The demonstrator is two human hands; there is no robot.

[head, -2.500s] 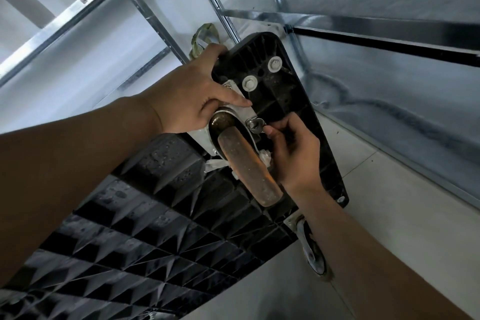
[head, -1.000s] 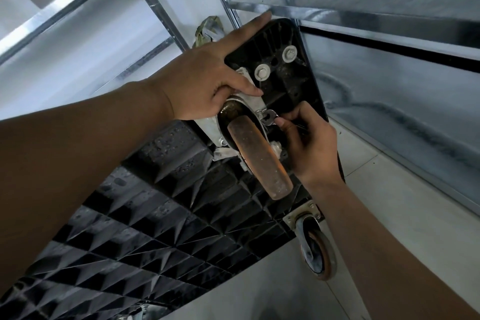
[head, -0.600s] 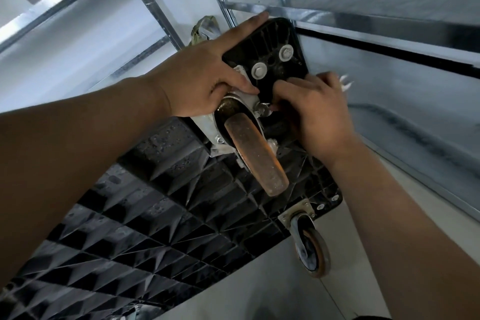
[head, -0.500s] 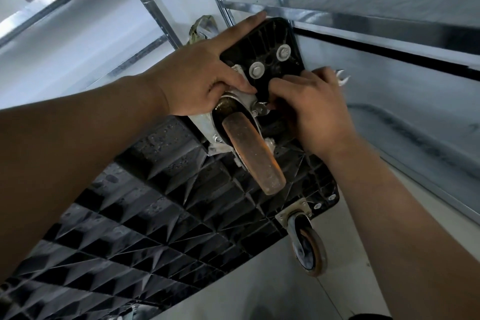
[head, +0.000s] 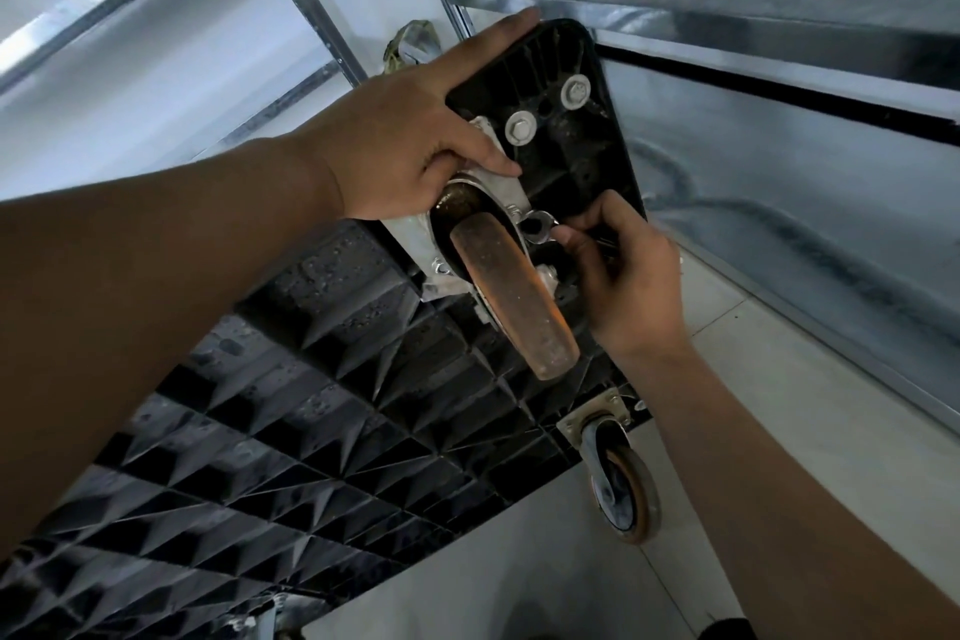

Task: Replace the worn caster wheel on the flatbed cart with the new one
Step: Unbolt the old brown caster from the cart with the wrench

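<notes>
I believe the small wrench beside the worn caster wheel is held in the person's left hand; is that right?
Not quite. The head view shows the right hand pinching the small wrench beside the worn caster wheel. The left hand only rests on the cart next to it.

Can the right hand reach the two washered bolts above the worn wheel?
Probably yes: both bolts sit uncovered just above the right hand and its wrench; the left hand lies beside them, not over them.
</notes>
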